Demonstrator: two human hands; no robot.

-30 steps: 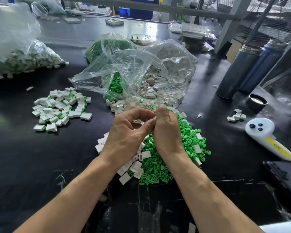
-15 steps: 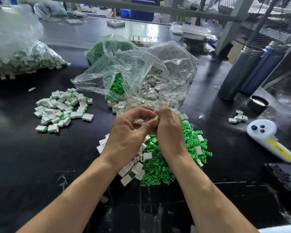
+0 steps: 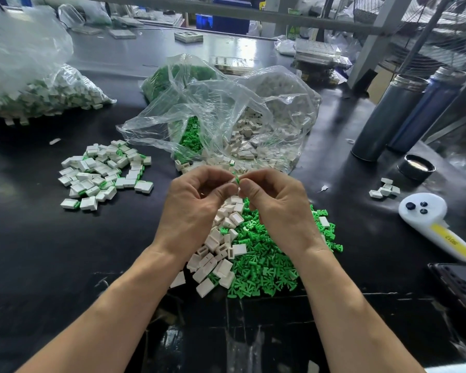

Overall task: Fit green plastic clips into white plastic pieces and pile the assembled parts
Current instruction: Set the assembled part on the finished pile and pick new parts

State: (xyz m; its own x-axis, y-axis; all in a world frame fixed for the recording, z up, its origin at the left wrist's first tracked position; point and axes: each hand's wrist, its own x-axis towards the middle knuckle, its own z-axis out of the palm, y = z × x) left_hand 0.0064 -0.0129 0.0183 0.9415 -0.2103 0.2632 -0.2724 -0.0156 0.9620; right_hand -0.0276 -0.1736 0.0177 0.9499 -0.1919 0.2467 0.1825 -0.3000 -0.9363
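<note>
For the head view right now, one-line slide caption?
Both hands, left hand and right hand, press a green clip into a white piece above loose parts.

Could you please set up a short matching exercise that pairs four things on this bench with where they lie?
Things:
1. assembled pile
2. loose green clips
3. white remote
4. steel flask

Places:
A. far right, upright
B. under the right hand
C. left of the left hand
D. near right, lying flat

Pairs: 1-C, 2-B, 3-D, 4-A

Hands (image 3: 237, 208) pinching green clip (image 3: 236, 178) together
</note>
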